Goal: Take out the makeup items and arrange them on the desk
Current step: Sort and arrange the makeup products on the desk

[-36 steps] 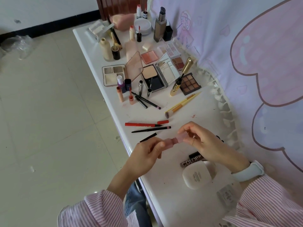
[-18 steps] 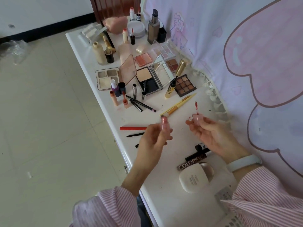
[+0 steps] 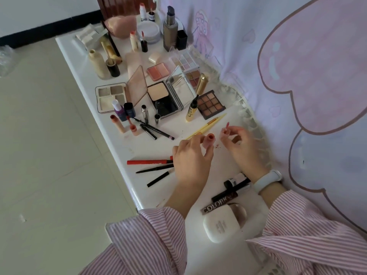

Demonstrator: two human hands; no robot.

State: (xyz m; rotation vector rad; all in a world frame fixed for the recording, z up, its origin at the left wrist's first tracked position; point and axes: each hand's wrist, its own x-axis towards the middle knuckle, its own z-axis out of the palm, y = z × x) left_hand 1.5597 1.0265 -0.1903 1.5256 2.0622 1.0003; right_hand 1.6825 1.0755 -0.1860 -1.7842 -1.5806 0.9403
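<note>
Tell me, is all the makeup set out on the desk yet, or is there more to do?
Most looks done: palettes like the brown eyeshadow palette, bottles and pencils already lie spread across the desk. In hand now: the left hand holds an open lip gloss tube, and the right hand pinches its wand cap. Left: setting those two down. Whether more waits out of sight, I cannot tell.

Left hand (image 3: 190, 157) fingers curled, gripping – right hand (image 3: 239, 143) fingers pinching, raised; striped sleeves on both forearms.
</note>
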